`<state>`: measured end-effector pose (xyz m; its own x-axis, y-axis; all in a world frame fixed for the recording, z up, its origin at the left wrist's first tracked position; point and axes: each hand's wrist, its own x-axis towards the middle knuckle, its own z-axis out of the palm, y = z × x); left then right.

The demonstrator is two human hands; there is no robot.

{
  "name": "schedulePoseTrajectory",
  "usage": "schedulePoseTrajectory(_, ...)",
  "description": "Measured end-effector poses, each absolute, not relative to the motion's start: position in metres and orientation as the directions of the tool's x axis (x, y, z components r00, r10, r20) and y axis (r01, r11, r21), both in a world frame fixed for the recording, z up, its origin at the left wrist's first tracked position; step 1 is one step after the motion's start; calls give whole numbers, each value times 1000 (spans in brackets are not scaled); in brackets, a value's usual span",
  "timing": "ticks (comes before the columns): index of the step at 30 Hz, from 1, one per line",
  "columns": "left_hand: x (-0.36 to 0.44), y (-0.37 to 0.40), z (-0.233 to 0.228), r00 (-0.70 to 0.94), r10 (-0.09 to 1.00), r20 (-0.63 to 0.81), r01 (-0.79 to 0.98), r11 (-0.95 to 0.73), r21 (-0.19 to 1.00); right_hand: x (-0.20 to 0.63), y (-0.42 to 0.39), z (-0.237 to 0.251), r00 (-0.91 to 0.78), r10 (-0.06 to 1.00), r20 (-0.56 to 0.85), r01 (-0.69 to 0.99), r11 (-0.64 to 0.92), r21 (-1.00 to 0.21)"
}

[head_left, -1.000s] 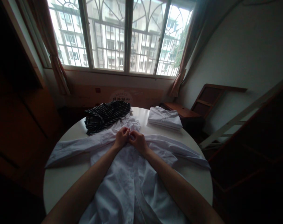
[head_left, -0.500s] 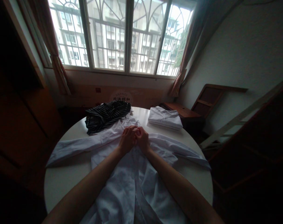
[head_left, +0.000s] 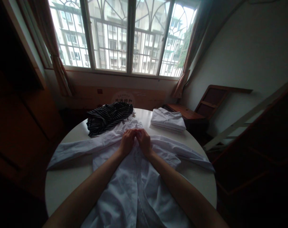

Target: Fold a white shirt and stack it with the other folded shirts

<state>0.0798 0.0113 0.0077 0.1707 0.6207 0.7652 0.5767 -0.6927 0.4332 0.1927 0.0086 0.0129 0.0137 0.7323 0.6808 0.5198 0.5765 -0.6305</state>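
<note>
A white long-sleeved shirt (head_left: 120, 190) lies front up on the round white table (head_left: 60, 186), its sleeves spread to both sides and its lower part toward me. At the upper end of its front opening, near the collar, my left hand (head_left: 128, 141) and my right hand (head_left: 144, 142) meet. Both are closed, with fingertips pinched together on the shirt's front edges. Whether a button is between the fingers is hidden by the hands. Below them the two front edges hang slightly apart.
Beyond the collar, a heap of black striped clothing (head_left: 109, 117) sits at the table's far left. A stack of folded white shirts (head_left: 168, 119) stands at the far right. Behind the table are a wooden cabinet (head_left: 185, 110) and a barred window (head_left: 112, 41).
My left hand has shifted slightly, and its fingers have curled in closer to the right hand's fingertips. The shirt and the other clothes lie as before.
</note>
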Motion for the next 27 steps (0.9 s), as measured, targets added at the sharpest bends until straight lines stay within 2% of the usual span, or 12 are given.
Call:
schedulePoseTrajectory(5, 80, 17, 4, 128, 647, 752, 507, -694, 511, 192, 7, 13, 36, 744, 667, 538, 548, -641)
schedulePoseTrajectory(11, 81, 19, 2, 131, 669, 732, 512, -678, 528, 192, 7, 14, 39, 755, 655, 553, 529, -643)
schedulePoseTrajectory(17, 81, 21, 0, 66, 696, 715, 535, -629, 564, 191, 5, 17, 48, 764, 644, 585, 501, -638)
schedulePoseTrajectory(22, 80, 19, 2, 80, 692, 718, 567, -624, 538, 190, 5, 16, 48, 750, 660, 594, 510, -623)
schedulePoseTrajectory(27, 80, 15, 7, 113, 643, 757, 574, -665, 479, 190, 5, 15, 55, 743, 667, 595, 512, -619)
